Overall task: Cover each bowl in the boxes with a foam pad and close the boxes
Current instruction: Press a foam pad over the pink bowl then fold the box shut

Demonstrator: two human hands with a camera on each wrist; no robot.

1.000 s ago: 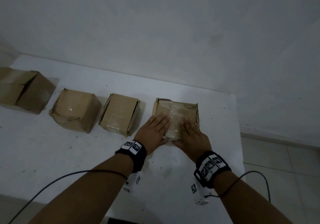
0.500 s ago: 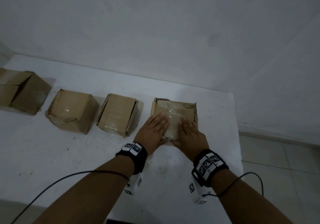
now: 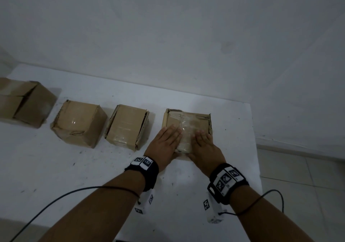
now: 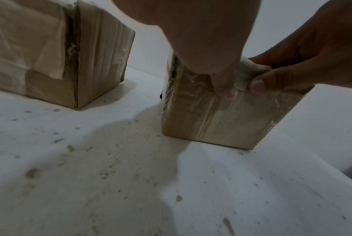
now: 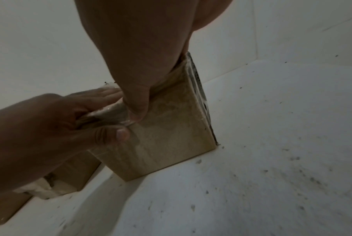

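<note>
Now both hands (image 3: 183, 144) press the rightmost box (image 3: 188, 122) near the table edge (image 3: 254, 148).

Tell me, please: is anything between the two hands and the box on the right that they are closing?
Nothing visible. The left hand and right hand lie flat on the top flaps of the box, with both thumbs down on its taped near side. The other boxes stand apart to the left.

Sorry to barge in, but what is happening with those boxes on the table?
A person is closing the rightmost cardboard box: the left hand and right hand lie flat on its top, thumbs down the taped front face. Three other boxes sit shut in a row to its left on the white table.
</note>
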